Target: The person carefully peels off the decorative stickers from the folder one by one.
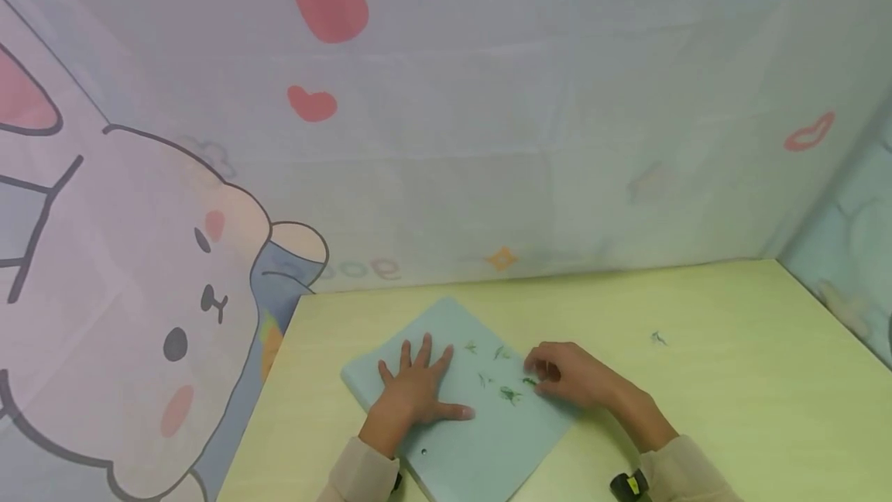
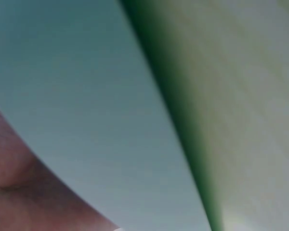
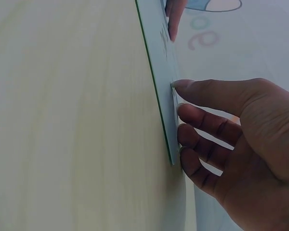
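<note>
Head view: my left hand (image 1: 416, 393) spread on the pale-blue folder (image 1: 502, 444)
My right hand (image 1: 574, 374) curls by a green sprig (image 1: 530, 382), folder's three o'clock; whether gripping, I can't tell. Stray sprig (image 1: 658, 338) on table (image 1: 732, 386), two o'clock; rabbit backdrop (image 1: 125, 269), ten.

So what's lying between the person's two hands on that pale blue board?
Between the left hand and the right hand lie several small green leafy bits, scattered on the pale blue board, as the head view shows.
</note>
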A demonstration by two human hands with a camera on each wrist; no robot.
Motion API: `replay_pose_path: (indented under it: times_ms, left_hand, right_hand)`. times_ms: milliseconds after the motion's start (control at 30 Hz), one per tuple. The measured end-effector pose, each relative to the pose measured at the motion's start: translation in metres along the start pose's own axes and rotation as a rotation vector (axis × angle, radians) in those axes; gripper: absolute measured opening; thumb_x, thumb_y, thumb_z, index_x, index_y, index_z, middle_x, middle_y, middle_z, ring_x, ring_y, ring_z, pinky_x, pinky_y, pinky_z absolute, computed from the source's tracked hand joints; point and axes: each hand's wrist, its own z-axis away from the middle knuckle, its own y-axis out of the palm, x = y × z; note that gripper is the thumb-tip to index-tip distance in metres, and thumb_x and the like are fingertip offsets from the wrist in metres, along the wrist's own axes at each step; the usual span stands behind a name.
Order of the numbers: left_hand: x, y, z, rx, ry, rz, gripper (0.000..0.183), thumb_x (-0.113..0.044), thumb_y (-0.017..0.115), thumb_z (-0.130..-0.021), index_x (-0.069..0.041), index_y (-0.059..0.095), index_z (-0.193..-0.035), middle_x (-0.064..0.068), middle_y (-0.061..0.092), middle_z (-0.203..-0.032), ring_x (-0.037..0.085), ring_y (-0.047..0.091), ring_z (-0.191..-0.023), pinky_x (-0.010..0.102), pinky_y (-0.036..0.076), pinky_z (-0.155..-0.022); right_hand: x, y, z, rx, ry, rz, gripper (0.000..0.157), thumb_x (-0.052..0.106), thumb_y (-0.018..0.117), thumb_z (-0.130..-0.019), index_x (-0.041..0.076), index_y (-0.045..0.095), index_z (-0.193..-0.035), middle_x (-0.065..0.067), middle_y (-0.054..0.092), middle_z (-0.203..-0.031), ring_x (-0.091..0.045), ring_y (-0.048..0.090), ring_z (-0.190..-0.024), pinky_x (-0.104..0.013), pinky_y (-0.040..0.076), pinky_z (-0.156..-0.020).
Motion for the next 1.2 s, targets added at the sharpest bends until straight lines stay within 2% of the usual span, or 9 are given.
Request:
replay_pose_path:
  times_ms: [100,267,600,900,1200]
  left_hand:
    - [0.0,0.001,0.0,0.002,-0.002,-0.006,0.113,-0.077,0.079,-0.077,-0.022,0.037,-0.167,0.019,0.017,-0.175,0.053,0.01,-0.158,0.086,0.014,-0.111]
    - [0.0,0.001,0.001,-0.006,-0.002,-0.001,0.113,-0.076,0.079,-0.077,-0.022,0.038,-0.167,0.019,0.018,-0.175,0.054,0.011,-0.158,0.086,0.014,-0.111]
    - [-0.001,0.0,0.003,-0.005,0.002,-0.001,0.113,-0.076,0.079,-0.078,-0.021,0.037,-0.167,0.02,0.017,-0.175,0.054,0.01,-0.158,0.086,0.014,-0.111]
    - [0.001,0.001,0.001,-0.004,0.005,0.005,0.114,-0.077,0.079,-0.078,-0.021,0.036,-0.167,0.02,0.015,-0.175,0.054,0.009,-0.158,0.086,0.013,-0.111]
    - [0.0,0.001,0.001,-0.004,0.006,0.01,0.114,-0.076,0.079,-0.077,-0.021,0.036,-0.167,0.02,0.015,-0.175,0.054,0.009,-0.158,0.086,0.013,-0.111]
  right_hand:
    - [-0.001,0.001,0.0,0.009,0.0,-0.013,0.017,0.006,0.077,-0.095,0.01,0.076,-0.112,0.004,0.061,-0.09,-0.009,0.053,-0.078,-0.027,0.049,-0.072]
    - [0.0,0.001,0.0,0.002,-0.009,-0.016,0.014,0.005,0.078,-0.095,0.012,0.078,-0.108,0.004,0.061,-0.09,-0.007,0.053,-0.077,-0.027,0.049,-0.071]
    - [0.008,0.002,-0.003,0.005,0.012,-0.017,0.01,0.006,0.074,-0.097,0.009,0.073,-0.107,0.004,0.066,-0.095,-0.013,0.058,-0.083,-0.03,0.051,-0.075]
    - [0.01,0.0,-0.003,-0.007,0.011,0.0,0.011,0.006,0.073,-0.099,0.007,0.074,-0.11,0.002,0.069,-0.099,-0.01,0.058,-0.084,-0.03,0.051,-0.074]
    - [0.011,0.003,-0.005,-0.011,0.037,0.01,0.008,0.005,0.073,-0.098,0.009,0.074,-0.104,0.005,0.067,-0.095,-0.008,0.056,-0.083,-0.03,0.051,-0.073]
